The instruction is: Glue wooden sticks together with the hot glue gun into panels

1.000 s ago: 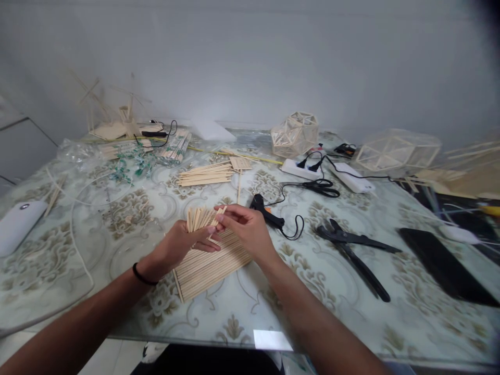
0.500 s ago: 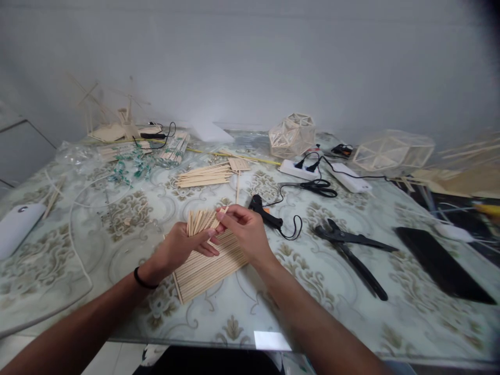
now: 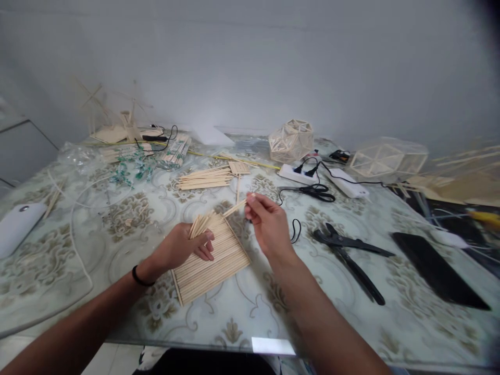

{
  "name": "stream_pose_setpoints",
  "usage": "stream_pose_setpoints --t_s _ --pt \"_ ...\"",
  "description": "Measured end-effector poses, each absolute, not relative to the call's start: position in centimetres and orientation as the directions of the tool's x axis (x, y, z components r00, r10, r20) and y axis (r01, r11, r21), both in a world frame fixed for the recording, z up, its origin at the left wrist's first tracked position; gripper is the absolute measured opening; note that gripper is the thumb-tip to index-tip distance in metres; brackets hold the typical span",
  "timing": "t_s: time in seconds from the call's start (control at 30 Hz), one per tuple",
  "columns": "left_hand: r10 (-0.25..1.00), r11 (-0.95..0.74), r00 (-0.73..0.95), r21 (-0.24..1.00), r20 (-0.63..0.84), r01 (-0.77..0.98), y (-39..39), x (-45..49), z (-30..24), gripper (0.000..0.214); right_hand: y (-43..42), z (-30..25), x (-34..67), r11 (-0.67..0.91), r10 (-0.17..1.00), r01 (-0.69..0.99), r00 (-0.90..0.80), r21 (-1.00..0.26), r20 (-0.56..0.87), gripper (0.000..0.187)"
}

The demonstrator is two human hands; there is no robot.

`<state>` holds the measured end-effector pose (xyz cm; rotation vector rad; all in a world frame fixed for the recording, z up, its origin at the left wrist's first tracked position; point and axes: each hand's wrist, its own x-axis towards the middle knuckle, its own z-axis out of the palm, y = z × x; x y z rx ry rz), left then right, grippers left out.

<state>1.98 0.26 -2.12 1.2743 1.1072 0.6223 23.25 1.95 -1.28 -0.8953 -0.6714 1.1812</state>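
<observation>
My left hand point(image 3: 190, 244) is closed round a bundle of short wooden sticks point(image 3: 200, 224), with a black band on the wrist. It hovers over a flat panel of sticks point(image 3: 219, 271) laid side by side, edged by crosswise sticks. My right hand point(image 3: 267, 221), to the right of the bundle, pinches a few thin wooden sticks point(image 3: 235, 207) between thumb and fingers. How many it holds I cannot tell. The glue gun is mostly hidden behind this hand; its black cable loop point(image 3: 296, 230) shows.
Beyond the panel lie a pile of pointed sticks point(image 3: 205, 178) and a small stick piece point(image 3: 239, 167). Scissors point(image 3: 312, 192), a power strip point(image 3: 299, 173), black cutters point(image 3: 349, 250) and a black phone-like slab point(image 3: 439, 271) are on the right. Stick-built frames point(image 3: 291, 140) stand at the back.
My right hand has moved right and a little up, away from the bundle, drawing sticks with it. My left hand stays nearly in place with the rest of the bundle.
</observation>
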Motion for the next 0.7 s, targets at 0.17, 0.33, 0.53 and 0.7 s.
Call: stream_pose_setpoints --t_s 0.17,0.33,0.53,0.7 --pt "0.878 0.150 0.431 0.974 -0.210 0.170 0.6 1.4 -2.4 0.041 1.7 -1.3 22.7 0.004 0.995 -0.377 0.098 -0.926 -0.036 0.029" --pt "0.790 0.081 0.575 0.966 -0.212 0.245 0.1 1.4 -2.3 0.043 0.6 -1.8 20.7 -0.066 0.993 -0.227 -0.106 -0.972 -0.043 0.033" --pt "0.794 0.040 0.584 0.972 -0.172 0.232 0.0 1.8 -2.4 0.037 0.3 -2.0 20.6 -0.054 0.975 -0.172 -0.220 -0.984 -0.015 0.031" --pt "0.828 0.047 0.523 0.955 -0.202 0.294 0.3 2.0 -2.8 0.041 0.0 -2.3 20.2 0.005 0.972 -0.083 -0.233 -0.997 0.024 0.023"
